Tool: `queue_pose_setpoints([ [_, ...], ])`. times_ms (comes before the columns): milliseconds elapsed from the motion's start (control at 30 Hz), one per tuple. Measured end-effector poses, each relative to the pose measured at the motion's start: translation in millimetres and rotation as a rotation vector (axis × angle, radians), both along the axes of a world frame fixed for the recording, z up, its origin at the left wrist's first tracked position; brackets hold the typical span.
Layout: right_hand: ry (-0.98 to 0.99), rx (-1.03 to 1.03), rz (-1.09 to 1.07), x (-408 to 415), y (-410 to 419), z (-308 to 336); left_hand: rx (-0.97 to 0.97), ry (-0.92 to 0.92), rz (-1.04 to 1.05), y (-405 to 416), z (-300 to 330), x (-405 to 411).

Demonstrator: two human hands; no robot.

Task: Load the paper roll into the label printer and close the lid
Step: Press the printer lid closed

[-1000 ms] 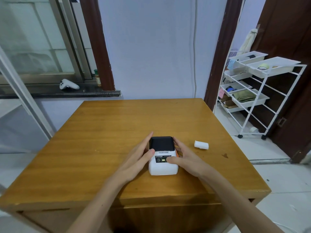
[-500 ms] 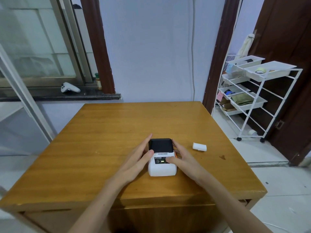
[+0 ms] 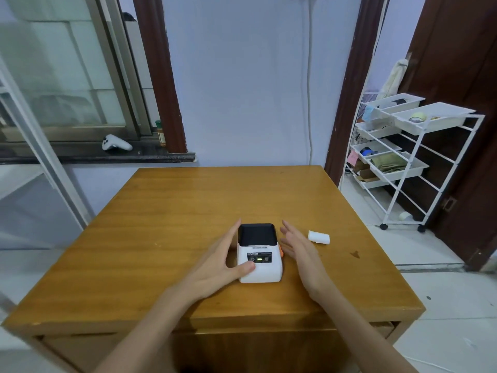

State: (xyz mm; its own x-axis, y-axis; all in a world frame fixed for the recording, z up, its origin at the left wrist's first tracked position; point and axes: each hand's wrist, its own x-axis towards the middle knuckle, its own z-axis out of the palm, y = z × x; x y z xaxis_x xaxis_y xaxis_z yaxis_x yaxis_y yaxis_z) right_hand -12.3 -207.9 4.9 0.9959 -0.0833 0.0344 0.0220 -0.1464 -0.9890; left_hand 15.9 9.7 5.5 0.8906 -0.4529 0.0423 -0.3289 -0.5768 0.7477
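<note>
A small white label printer [image 3: 260, 267] with a black lid, shut, and a lit green light stands near the front middle of the wooden table [image 3: 166, 219]. An orange tab shows on its right side. My left hand [image 3: 220, 262] grips its left side, thumb on the front corner. Just right of the printer, my right hand [image 3: 298, 251] hovers with fingers spread, not touching it. A white paper roll [image 3: 318, 237] lies on its side on the table, right of my right hand.
A white wire rack on wheels [image 3: 400, 162] with trays of small items stands on the floor to the right. A white game controller [image 3: 116, 143] lies on the dark window ledge at the back left. A dark stain [image 3: 355, 253] marks the table's right part.
My right hand has let go of the printer's right side and drawn away with fingers spread. The left hand stays on the printer.
</note>
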Motion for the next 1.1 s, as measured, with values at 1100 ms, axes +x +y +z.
queue_pose_setpoints([
  [1100, -0.04, 0.106, -0.005, 4.6, -3.8, -4.3, -0.208, -0.01, 0.271, 3.0, -3.5, -2.3],
])
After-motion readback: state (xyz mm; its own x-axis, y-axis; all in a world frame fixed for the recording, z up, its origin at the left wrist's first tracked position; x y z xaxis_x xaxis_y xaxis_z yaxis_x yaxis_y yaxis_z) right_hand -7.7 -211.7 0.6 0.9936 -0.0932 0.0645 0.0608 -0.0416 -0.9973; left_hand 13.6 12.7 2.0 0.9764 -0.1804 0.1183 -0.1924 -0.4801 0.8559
